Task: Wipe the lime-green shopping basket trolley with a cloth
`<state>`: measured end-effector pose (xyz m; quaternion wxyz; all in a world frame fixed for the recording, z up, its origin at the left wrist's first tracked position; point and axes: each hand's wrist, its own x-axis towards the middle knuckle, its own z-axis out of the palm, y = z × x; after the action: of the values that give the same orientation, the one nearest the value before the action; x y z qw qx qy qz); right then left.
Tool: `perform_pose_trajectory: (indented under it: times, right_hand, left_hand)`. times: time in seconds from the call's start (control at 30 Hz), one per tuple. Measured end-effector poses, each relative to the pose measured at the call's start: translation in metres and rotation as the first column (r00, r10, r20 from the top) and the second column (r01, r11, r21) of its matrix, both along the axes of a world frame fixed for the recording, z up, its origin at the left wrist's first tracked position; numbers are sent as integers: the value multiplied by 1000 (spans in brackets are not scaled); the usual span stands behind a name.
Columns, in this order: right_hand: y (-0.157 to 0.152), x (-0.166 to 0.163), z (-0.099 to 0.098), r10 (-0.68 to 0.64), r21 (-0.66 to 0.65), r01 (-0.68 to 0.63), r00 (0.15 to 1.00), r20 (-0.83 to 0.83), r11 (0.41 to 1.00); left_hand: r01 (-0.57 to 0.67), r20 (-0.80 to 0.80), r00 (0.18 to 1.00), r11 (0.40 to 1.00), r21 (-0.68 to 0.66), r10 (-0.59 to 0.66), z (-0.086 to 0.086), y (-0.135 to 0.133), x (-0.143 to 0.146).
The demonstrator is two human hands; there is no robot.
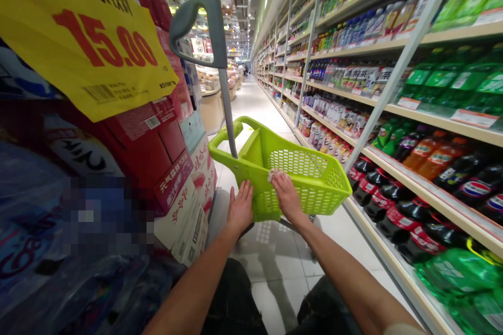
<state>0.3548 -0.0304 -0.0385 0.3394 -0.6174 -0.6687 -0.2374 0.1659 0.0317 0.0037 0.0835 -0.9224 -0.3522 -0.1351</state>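
Note:
A lime-green shopping cart (314,159) with perforated basket walls stands in front of me, nothing visible inside its main basket. My left hand (240,206) lies against the solid side panel near the back, fingers stretched out. My right hand (287,194) presses a crumpled pale cloth (275,174) against the upper side of the basket. The cloth is mostly covered by the fingers. A grey metal pole (228,110) with a dark grey loop handle (218,31) rises from the cart's back end.
Shelves of bottled drinks (408,204) line the right side, close to the cart. Stacked drink cartons (188,209) and a yellow price sign (98,47) crowd the left. A tiled aisle floor (249,97) runs ahead between them.

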Motion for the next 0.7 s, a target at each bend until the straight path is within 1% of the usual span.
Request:
perform_pose_trajectory:
  times: [0.1,0.13,0.17,0.2,0.27,0.33,0.37,0.4,0.5,0.53,0.57,0.6,0.7]
  right_hand:
    - [-9,-6,-22,62,-121,-56,997,44,991]
    - [-10,-10,-25,70,-132,-63,996,47,989]
    - [-10,-13,-23,68,-118,-62,997,44,991]
    - [-7,-17,-16,57,-85,-54,998,36,995]
    - [6,-23,5,23,4,-23,1000,16,1000]
    - [19,-25,21,6,53,-7,1000,15,999]
    - [23,-26,23,9,45,-11,1000,26,999]
    - [25,-27,21,24,13,-24,999,45,1000]
    - [21,-33,3,107,-122,-93,988,111,988]
    - [21,-38,2,123,-134,-106,985,121,985]
    - [23,-43,6,127,-118,-113,984,122,987]
    - [27,-49,14,123,-80,-115,986,114,990]
    - [52,-68,53,119,48,-123,990,73,991]
  left_hand:
    - [-16,4,1000,1000,-6,16,-1,2,-8]
    - [-29,12,999,1000,-11,29,-1,4,-11]
    - [-49,26,998,999,-15,49,-2,6,-14]
    - [-72,46,996,997,-16,73,-3,8,-16]
    - [-111,91,990,994,-9,111,-4,11,-18]
    - [-125,117,985,992,0,124,-4,12,-18]
    - [-126,119,985,992,-1,125,-4,12,-19]
    - [-129,115,985,992,-4,128,-4,12,-19]
    - [-154,90,984,988,-26,156,-2,12,-25]
    - [-165,85,982,986,-34,167,-1,12,-28]
    - [-176,83,980,983,-42,179,0,13,-30]
    - [-191,85,977,980,-49,195,1,15,-33]
    - [-230,104,967,972,-45,234,4,19,-36]
